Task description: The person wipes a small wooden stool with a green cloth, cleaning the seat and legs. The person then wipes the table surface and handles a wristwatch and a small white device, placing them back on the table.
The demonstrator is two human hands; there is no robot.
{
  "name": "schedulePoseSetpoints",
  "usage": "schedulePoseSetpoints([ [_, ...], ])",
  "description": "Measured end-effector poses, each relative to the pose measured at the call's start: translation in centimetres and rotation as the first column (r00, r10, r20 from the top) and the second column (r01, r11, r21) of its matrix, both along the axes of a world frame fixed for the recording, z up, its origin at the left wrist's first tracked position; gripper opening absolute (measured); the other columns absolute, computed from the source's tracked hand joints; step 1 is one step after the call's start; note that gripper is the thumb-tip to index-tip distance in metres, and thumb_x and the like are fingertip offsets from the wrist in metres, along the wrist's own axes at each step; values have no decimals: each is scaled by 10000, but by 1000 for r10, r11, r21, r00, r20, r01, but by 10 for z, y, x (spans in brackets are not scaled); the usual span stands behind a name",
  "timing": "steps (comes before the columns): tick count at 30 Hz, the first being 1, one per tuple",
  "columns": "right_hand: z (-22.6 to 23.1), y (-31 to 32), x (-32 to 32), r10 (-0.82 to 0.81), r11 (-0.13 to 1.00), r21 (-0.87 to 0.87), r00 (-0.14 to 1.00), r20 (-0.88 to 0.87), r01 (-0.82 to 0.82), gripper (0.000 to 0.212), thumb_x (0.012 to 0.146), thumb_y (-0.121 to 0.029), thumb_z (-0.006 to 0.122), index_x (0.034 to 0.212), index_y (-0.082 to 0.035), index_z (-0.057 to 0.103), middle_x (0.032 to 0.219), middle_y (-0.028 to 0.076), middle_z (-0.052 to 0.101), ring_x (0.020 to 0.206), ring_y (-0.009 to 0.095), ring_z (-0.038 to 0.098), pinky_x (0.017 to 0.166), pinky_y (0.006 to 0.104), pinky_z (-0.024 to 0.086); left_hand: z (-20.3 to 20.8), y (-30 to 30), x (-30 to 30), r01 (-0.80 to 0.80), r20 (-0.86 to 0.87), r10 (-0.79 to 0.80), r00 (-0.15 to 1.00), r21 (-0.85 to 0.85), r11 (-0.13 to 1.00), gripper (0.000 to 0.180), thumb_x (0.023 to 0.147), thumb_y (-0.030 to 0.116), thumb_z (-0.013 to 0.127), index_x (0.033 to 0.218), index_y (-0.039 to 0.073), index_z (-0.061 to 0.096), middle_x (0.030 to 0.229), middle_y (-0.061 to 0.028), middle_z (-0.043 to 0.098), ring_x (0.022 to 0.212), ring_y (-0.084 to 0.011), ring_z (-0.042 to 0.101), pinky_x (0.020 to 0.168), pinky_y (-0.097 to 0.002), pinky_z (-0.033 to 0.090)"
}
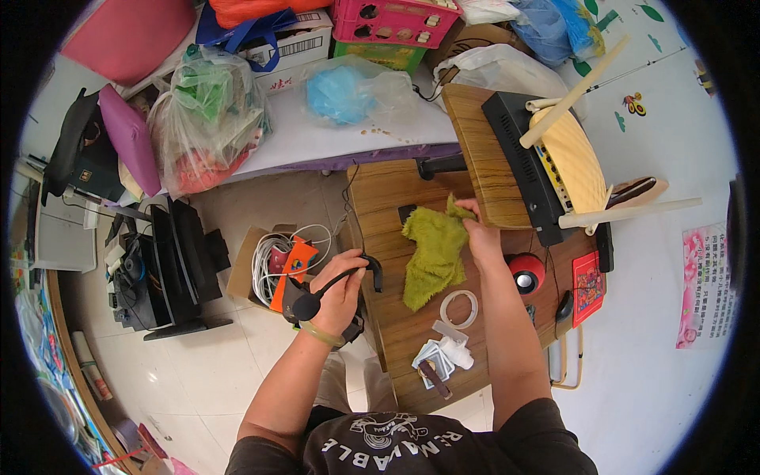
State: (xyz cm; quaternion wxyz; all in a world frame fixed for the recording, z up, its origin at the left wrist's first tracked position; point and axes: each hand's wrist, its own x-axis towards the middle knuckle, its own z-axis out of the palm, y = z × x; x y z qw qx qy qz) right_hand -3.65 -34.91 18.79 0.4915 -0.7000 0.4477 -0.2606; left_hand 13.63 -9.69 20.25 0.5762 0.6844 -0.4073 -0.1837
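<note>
My left hand is closed around a black headset with a curved band and a round foam tip on a thin boom. It is held in the air off the left edge of the wooden desk. With its fingers pinched, my right hand grips the upper right part of a fuzzy green cloth, which lies crumpled on the desk top. A small black object peeks out at the cloth's left side. Part of the right fingers is hidden behind the cloth and the raised shelf.
A roll of clear tape, white cards and a brown strip lie nearer me. Right of my forearm are a red-and-black speaker and a mouse. A router stands on the shelf; a box of cables sits on the floor.
</note>
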Motion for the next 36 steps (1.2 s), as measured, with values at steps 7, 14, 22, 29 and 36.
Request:
schedulePoseSetpoints([
  [7, -10, 68, -38, 411, 814, -265, 834, -368, -518, 383, 743, 61, 520, 1080, -59, 656, 1071, 136, 606, 1071, 316, 557, 958, 360, 432, 1, -3, 6, 1, 5, 0, 1000, -9, 1000, 113, 894, -11, 614, 1000, 5, 646, 1104, -169, 663, 987, -295, 649, 860, -338, 504],
  [14, 12, 122, -13, 259, 572, -428, 649, -715, -700, 752, 681, -366, 793, 1319, -59, 538, 1379, 182, 465, 1303, 392, 399, 1009, 507, 385, -5, -9, 3, 18, 14, -17, 1000, -18, 1000, 117, 888, -22, 614, 997, 5, 647, 1100, -169, 663, 982, -296, 648, 859, -337, 505],
  [22, -12, 101, -12, 283, 717, -323, 681, -676, -618, 643, 647, -163, 784, 1251, -105, 572, 1395, 151, 435, 1286, 375, 399, 968, 489, 439, 0, -6, 1, 27, 15, -27, 1000, 1, 1000, 123, 890, -19, 610, 1004, 16, 642, 1104, -167, 661, 990, -295, 648, 863, -338, 503],
  [29, -8, 104, -3, 279, 752, -455, 855, -437, -477, 490, 579, 5, 705, 1060, -63, 634, 1202, 123, 558, 1116, 345, 522, 902, 424, 483, 6, -2, 4, 17, 2, -17, 1000, 28, 999, 112, 894, -10, 607, 1002, 6, 636, 1105, -174, 659, 1015, -306, 640, 888, -349, 494],
  [36, 12, 41, 60, 58, 810, -527, 931, -361, -255, 534, 705, -35, 729, 1211, -57, 560, 1295, 131, 502, 1196, 369, 489, 962, 436, 457, 4, -1, 5, 17, 37, -17, 999, -3, 1000, 115, 891, -20, 611, 1002, -2, 637, 1102, -171, 659, 1005, -302, 641, 892, -345, 496],
])
